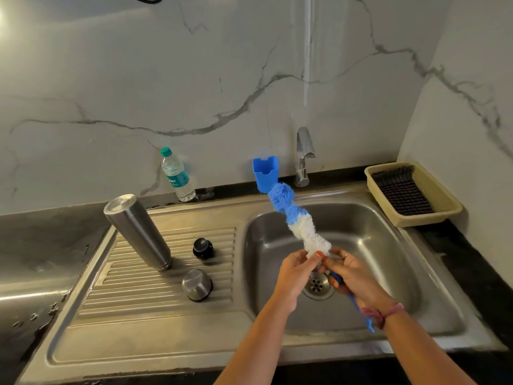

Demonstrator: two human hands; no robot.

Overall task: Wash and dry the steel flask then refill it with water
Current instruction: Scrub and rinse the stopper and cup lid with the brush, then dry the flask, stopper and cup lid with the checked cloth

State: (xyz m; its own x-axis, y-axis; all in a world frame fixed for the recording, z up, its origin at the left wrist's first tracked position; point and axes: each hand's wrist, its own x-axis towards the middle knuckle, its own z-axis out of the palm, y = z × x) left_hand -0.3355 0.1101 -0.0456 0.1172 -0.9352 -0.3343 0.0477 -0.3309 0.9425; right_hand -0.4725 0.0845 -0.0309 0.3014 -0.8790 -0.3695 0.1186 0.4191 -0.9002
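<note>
It was a home kitchen. A stainless steel sink [388, 232] with a ribbed drainboard [155, 287] was set into a dark stone table [41, 240], a chrome tap [303, 157] stood behind the basin, and marble-patterned wall panels [194, 79] rose at the back. A beige plastic basket [416, 215] sat in the corner, and a plastic water bottle [177, 175] leaned against the wall.

From my feed I see two bare forearms, no sleeves in view. The right hand [354, 276] has a thin ring on one finger and a reddish-pink thread band tied round its wrist. The left hand [295, 270] also wears a slim ring, and its thumbnail is painted orange-red.
</note>
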